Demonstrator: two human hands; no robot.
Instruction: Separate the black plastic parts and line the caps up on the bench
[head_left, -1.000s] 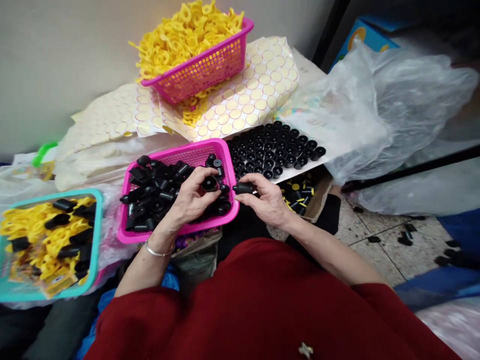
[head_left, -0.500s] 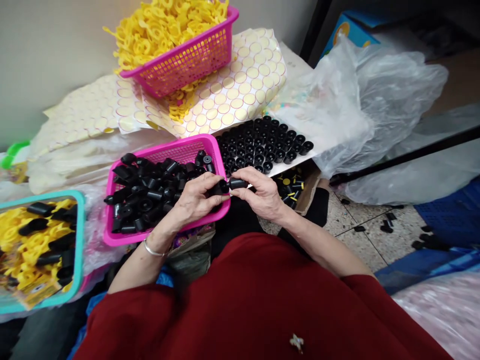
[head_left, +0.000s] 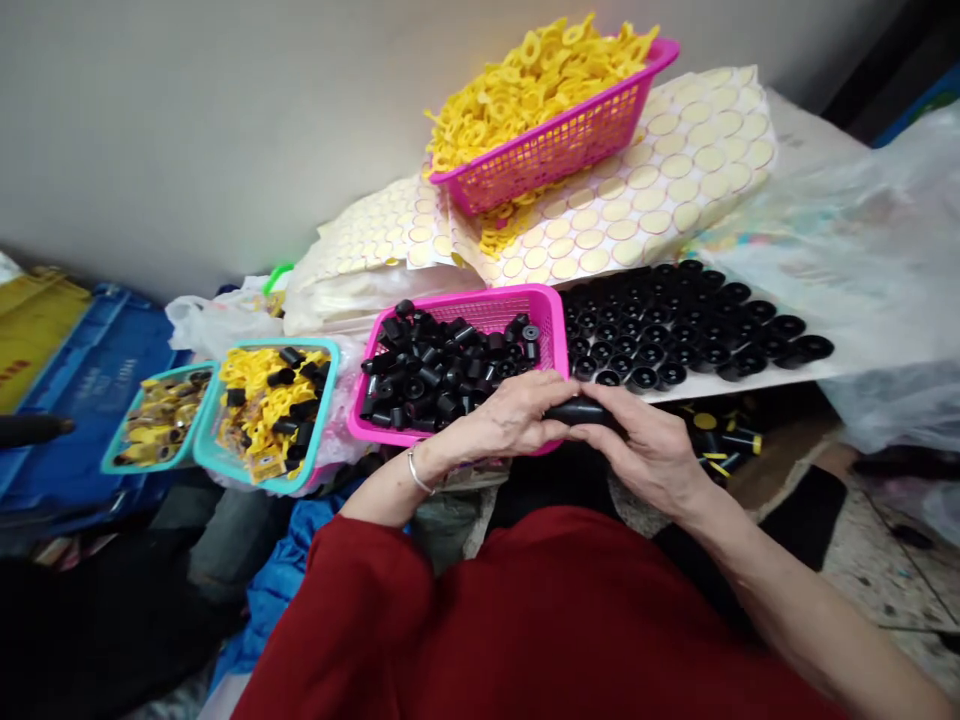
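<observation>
Both hands meet over the front rim of a pink basket (head_left: 551, 325) full of loose black plastic parts (head_left: 435, 365). My left hand (head_left: 504, 422) and my right hand (head_left: 649, 448) are closed on one black tube-shaped piece (head_left: 579, 411) held level between them. To the right of the basket, several black caps (head_left: 675, 325) stand in rows on a white sheet (head_left: 757, 380). A silver bangle (head_left: 417, 470) circles my left wrist.
A second pink basket (head_left: 559, 150) heaped with yellow rings sits on sheets of round stickers (head_left: 660, 180) at the back. Two teal trays (head_left: 266, 415) with yellow and black parts lie left, next to a blue crate (head_left: 82, 390). Clear plastic bags (head_left: 885, 240) fill the right.
The two black pieces, apart a second ago, are now together in both hands. The view has swung left, bringing the teal trays and blue crate into sight.
</observation>
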